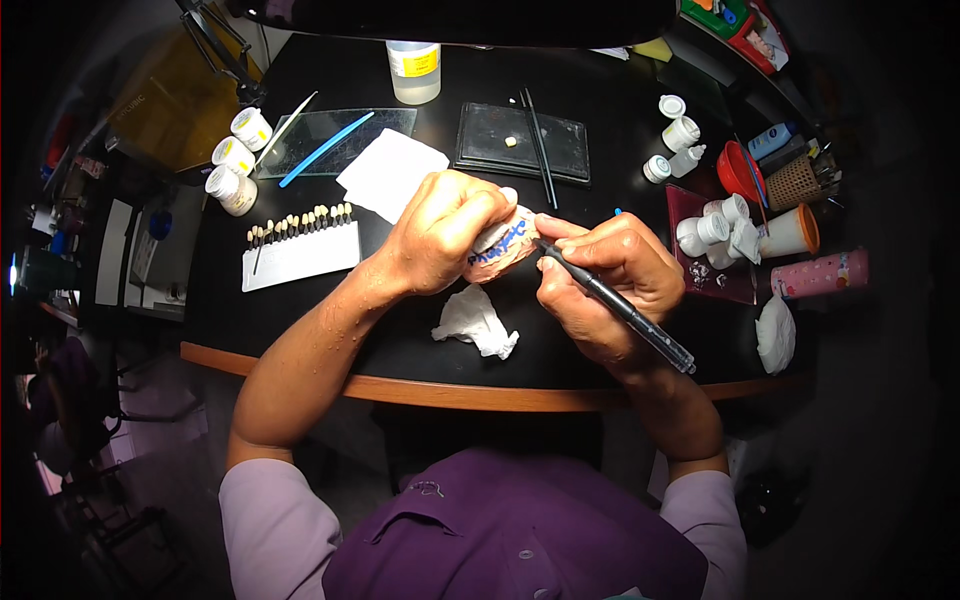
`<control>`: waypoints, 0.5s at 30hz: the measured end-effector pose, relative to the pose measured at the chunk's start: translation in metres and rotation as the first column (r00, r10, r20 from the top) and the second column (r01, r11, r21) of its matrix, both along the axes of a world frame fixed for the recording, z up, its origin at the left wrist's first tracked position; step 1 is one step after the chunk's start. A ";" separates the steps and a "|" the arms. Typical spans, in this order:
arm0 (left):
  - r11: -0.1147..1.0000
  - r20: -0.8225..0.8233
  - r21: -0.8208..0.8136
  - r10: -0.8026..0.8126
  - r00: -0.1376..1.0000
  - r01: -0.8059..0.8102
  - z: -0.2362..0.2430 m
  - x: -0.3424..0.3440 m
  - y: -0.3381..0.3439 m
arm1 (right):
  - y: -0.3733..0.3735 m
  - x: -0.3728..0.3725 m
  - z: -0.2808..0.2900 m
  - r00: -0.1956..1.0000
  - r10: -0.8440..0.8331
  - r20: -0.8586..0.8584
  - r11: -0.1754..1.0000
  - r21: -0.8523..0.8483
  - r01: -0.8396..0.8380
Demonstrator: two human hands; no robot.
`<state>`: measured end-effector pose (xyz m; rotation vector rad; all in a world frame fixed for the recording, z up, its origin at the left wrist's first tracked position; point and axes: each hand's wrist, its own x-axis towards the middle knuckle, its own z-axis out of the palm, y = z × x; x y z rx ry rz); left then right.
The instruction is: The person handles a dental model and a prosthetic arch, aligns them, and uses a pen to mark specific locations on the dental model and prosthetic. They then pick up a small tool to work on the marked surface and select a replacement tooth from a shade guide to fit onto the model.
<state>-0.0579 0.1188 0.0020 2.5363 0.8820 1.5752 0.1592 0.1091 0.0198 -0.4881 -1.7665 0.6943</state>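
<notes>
My left hand (pixel 445 232) is wrapped round a pinkish plaster piece (pixel 505 258), which looks like a dental cast, and keeps it raised over the black table. Blue handwriting runs across the side of the cast that faces me. Between the fingers of my right hand (pixel 620 278) is a black pen (pixel 625 310), slanting down toward my right forearm. Its tip end meets the cast's right edge; whether it touches cannot be made out. A crumpled white tissue (pixel 476 322) lies just below the cast. Much of the cast is hidden by my left fingers.
A shade guide with tooth samples (pixel 300 258), white jars (pixel 232 190), a blue-handled tool (pixel 327 150) on a glass slab and a white paper (pixel 393 172) lie left. Behind stand a liquid bottle (pixel 414 75) and a black box (pixel 482 140). Bottles and cups (pixel 790 232) crowd the right.
</notes>
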 end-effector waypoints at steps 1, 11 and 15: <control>1.000 0.000 0.000 0.001 1.000 -0.001 0.000 0.000 0.000 | 0.000 0.000 0.000 1.000 -0.003 0.012 1.000 0.012 0.003; 0.999 -0.008 0.044 0.003 1.000 -0.003 0.001 0.000 -0.001 | -0.001 -0.001 0.000 1.000 -0.024 0.000 1.000 0.008 0.024; 1.000 -0.022 0.016 0.002 1.000 -0.002 0.001 -0.001 0.000 | 0.000 -0.001 -0.001 1.000 -0.021 0.003 1.000 0.009 0.021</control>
